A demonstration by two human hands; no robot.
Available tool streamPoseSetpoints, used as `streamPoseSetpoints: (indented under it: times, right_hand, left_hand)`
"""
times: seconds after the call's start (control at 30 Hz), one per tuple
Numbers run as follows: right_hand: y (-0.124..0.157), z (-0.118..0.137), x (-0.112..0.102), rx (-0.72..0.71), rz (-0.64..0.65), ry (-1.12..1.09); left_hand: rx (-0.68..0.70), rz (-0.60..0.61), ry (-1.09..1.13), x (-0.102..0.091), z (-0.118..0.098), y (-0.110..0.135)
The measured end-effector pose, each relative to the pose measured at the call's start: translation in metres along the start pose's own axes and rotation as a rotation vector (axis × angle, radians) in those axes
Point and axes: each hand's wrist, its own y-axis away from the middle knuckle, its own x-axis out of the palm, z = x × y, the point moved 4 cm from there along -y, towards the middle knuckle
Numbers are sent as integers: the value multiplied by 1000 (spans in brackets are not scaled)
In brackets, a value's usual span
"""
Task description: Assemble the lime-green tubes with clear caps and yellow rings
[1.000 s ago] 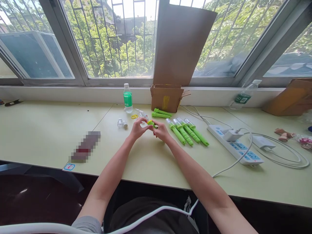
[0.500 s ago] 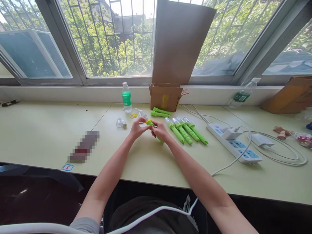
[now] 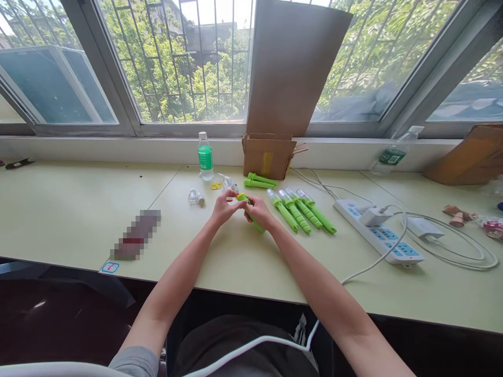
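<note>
My right hand [image 3: 258, 212] is closed around a green plastic tube [image 3: 258, 226], which slants with its upper end toward the window. A yellow ring [image 3: 241, 197] sits at that upper end. My left hand [image 3: 223, 209] pinches at the ring, thumb and fingers against the tube's top; the exact contact is partly hidden. Just beyond my hands are clear plastic caps [image 3: 230, 183] and loose yellow rings [image 3: 216, 186]. To the left lie more clear caps [image 3: 192, 197]. Several green tubes with clear caps [image 3: 294, 210] rest in a row on the right.
Two green tubes without clear caps [image 3: 259, 183] lie before a cardboard box [image 3: 268, 157]. A water bottle [image 3: 205, 157] stands at the back. Rightward are a power strip [image 3: 379, 233] with white cables and a tilted bottle [image 3: 395, 154]. A blurred dark object [image 3: 137, 235] lies left.
The view has shifted very slightly. Both hands keep nearly the same hold at the green tube's yellow-ringed end.
</note>
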Motion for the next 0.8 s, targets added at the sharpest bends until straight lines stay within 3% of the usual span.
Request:
streamPoseSetpoints:
  times: [0.47,0.8]
  right_hand:
    - [0,-11,0,139,54,-307]
    - [-1,-11,1,181,38,-219]
  left_hand:
    - [-7,9,18,3,3,0]
    - [-51,-3,5,2,3,2]
